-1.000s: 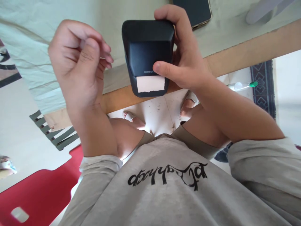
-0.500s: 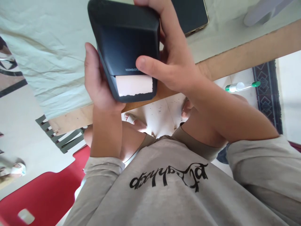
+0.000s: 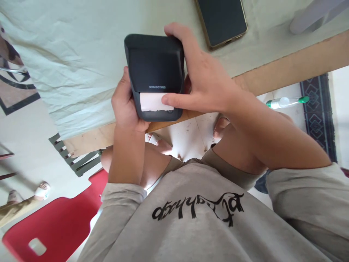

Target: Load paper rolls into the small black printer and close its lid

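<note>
A small black label printer (image 3: 155, 67) is held above the table's front edge, with a strip of pale pink paper (image 3: 151, 102) sticking out of its slot. My left hand (image 3: 124, 105) cups the printer from the left side and underneath. My right hand (image 3: 203, 78) wraps its right side, fingertips over the top edge and the thumb lying across the paper strip.
A dark phone (image 3: 221, 21) lies on the pale green tablecloth (image 3: 68, 62) behind the printer. The wooden table edge (image 3: 286, 69) runs to the right. A green-capped bottle (image 3: 287, 102) lies on the floor; a red chair (image 3: 54, 222) stands lower left. Another person's foot (image 3: 40, 191) shows far left.
My left hand, which was raised and apart a second ago, has come under the printer and now grips it. My right thumb has slid down onto the paper strip.
</note>
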Motion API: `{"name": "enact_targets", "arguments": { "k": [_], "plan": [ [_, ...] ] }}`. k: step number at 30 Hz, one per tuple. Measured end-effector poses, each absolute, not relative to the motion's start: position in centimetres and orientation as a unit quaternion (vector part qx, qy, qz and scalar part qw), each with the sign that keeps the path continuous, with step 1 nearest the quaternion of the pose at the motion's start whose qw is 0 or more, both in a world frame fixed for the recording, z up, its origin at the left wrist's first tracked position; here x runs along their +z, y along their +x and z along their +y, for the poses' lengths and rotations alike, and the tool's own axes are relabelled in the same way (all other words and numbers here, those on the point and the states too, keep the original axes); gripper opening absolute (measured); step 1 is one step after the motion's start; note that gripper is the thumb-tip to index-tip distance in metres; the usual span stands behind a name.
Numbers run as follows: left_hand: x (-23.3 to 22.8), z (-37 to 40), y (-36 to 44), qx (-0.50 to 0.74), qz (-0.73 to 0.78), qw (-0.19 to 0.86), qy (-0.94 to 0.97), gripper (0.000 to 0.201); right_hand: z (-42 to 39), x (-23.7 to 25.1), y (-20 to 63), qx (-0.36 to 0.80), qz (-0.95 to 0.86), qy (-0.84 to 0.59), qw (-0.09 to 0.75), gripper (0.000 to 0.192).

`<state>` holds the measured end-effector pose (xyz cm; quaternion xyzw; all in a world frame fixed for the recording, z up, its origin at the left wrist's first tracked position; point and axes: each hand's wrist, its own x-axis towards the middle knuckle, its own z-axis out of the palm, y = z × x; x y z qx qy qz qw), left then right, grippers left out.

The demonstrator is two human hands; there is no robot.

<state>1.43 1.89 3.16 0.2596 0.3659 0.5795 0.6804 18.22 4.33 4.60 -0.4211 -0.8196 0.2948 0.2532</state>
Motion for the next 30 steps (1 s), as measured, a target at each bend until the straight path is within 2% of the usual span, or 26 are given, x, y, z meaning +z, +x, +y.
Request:
{"name": "enact_targets", "arguments": {
  "k": [2, 4, 7, 10, 12, 15, 18, 21, 25, 30],
  "plan": [
    [3.2, 1.9, 1.5, 0.57, 0.364, 0.69, 0.256, 0.031, 4.5, 4.9, 18.7, 0.292, -0.829, -0.423, 0.222, 0.073],
    [3.4, 2.0, 1.7, 0.558, 0.361, 0.694, 0.277, 0.04, 4.6, 5.2, 19.1, 0.265, -0.837, -0.424, 0.222, 0.068],
    [3.4, 1.9, 1.8, 0.55, 0.351, 0.695, 0.302, 0.046, 4.7, 5.7, 19.3, 0.195, -0.825, -0.421, 0.323, 0.059],
    [3.1, 1.7, 1.8, 0.538, 0.361, 0.706, 0.285, 0.032, 4.7, 5.8, 18.8, 0.154, -0.751, -0.446, 0.462, 0.033],
    [2.8, 1.5, 1.7, 0.527, 0.373, 0.713, 0.275, 0.032, 4.7, 5.8, 18.3, 0.154, -0.703, -0.473, 0.509, 0.02],
    [2.6, 1.4, 1.6, 0.523, 0.375, 0.714, 0.276, 0.034, 4.7, 5.8, 18.0, 0.151, -0.678, -0.483, 0.533, 0.022],
    [2.6, 1.5, 1.6, 0.514, 0.363, 0.724, 0.282, 0.032, 4.4, 5.9, 18.1, 0.139, -0.705, -0.468, 0.515, 0.021],
    [2.6, 1.6, 1.7, 0.519, 0.353, 0.726, 0.282, 0.031, 3.8, 6.0, 18.4, 0.101, -0.739, -0.492, 0.448, 0.011],
    [2.7, 1.5, 1.8, 0.521, 0.353, 0.725, 0.28, 0.035, 3.5, 5.9, 18.2, 0.076, -0.758, -0.507, 0.404, 0.017],
    [2.5, 1.4, 1.8, 0.517, 0.376, 0.713, 0.289, 0.031, 3.8, 5.7, 17.7, 0.083, -0.815, -0.511, 0.261, 0.019]
  ]
}}
